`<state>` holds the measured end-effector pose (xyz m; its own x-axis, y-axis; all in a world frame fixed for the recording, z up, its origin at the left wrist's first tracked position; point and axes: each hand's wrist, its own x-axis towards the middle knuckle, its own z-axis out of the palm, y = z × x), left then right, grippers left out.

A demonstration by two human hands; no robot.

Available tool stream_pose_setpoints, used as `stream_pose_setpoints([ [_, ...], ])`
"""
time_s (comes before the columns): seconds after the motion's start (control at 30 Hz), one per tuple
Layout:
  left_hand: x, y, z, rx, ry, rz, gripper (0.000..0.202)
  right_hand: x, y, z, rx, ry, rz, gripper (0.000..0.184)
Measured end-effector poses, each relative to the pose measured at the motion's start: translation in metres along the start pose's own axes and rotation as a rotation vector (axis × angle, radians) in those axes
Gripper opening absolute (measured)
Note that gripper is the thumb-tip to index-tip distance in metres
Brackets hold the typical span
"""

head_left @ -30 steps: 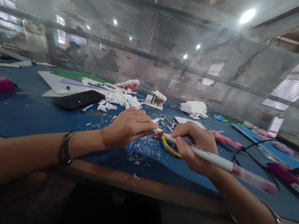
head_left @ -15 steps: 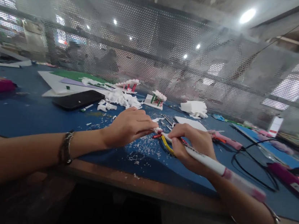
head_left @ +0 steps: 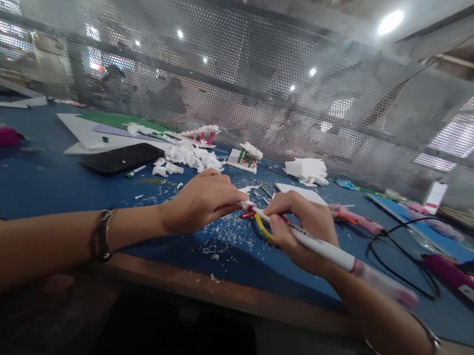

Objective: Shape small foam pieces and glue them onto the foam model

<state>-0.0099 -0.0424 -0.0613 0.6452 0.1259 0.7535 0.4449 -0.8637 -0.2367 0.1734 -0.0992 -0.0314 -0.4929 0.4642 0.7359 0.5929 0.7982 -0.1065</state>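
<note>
Between the fingertips of my left hand (head_left: 199, 202) is a small white piece (head_left: 246, 204), mostly hidden by the fingers. My right hand (head_left: 306, 232) grips a white marker pen (head_left: 327, 251) with a pink rear end. The pen's tip meets the small piece, where a reddish patch shows. Under the hands lies a tool with a yellow curved handle (head_left: 264, 230) and a red part; its kind is partly covered. White paper scraps (head_left: 216, 238) are scattered below the hands on the blue tabletop (head_left: 141, 252).
Behind the hands stand two small models, one with green posts (head_left: 247, 154), one with red posts (head_left: 207, 135). A black phone (head_left: 122, 159) and torn white paper (head_left: 192, 156) lie left. A pink glue gun (head_left: 357, 219) and its black cable are right. A perforated metal screen (head_left: 232, 73) stands behind.
Both hands hold nearly the same pose, pen tip still against the small piece. The whole view has shifted slightly.
</note>
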Motion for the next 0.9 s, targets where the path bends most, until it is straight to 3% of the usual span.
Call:
stream_pose_setpoints([
  [0.2, -0.0001, -0.0007, -0.0009, 0.006, 0.018, 0.007, 0.017, 0.0001, -0.0018, 0.0006, -0.015, 0.052, -0.008, 0.010],
  [0.33, 0.0002, 0.0006, -0.0031, 0.026, 0.022, -0.003, 0.016, 0.0003, -0.0023, 0.0006, -0.078, -0.002, -0.025, 0.010],
  [0.43, 0.0004, 0.0020, -0.0048, 0.028, 0.011, -0.006, 0.017, 0.0006, -0.0015, 0.0001, -0.065, 0.054, -0.004, 0.010],
  [0.57, 0.0004, 0.0025, -0.0050, 0.038, 0.014, 0.003, 0.018, 0.0011, -0.0008, 0.0008, -0.048, -0.013, -0.018, 0.010],
  [0.9, -0.0001, 0.0012, -0.0038, 0.024, 0.035, 0.000, 0.015, 0.0014, -0.0013, 0.0007, -0.048, -0.013, 0.017, 0.010],
])
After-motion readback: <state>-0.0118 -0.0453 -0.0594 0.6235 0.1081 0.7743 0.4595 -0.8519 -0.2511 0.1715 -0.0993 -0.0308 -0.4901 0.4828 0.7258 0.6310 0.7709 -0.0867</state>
